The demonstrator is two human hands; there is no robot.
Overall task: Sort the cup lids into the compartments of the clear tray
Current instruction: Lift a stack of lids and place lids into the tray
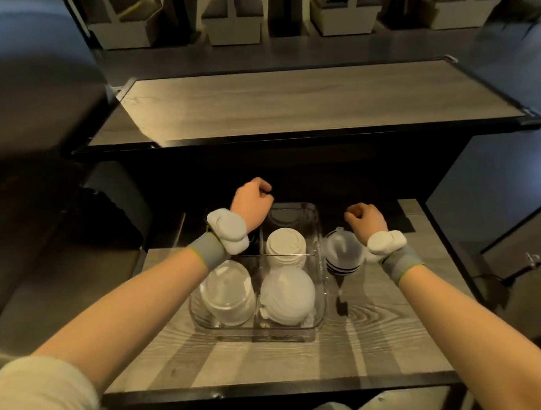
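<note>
The clear tray (317, 327) stands on the low wooden counter, divided into compartments. Its near-left compartment holds a stack of clear flat lids (229, 290). White domed lids (287, 293) fill the near-right one, and smaller white lids (285, 245) sit in the middle-right one. The far-right compartment (289, 214) looks empty. A stack of clear and black lids (343, 253) stands outside the tray at its right. My left hand (252, 201) hovers over the tray's far-left part with fingers curled and nothing visible in them. My right hand (365, 217) is fisted just beyond the loose stack.
A higher wooden counter (297, 104) runs across behind the tray. A dark mat (397, 218) lies at the back right of the low counter (381, 331). Grey boxes (232, 22) stand on the floor far behind.
</note>
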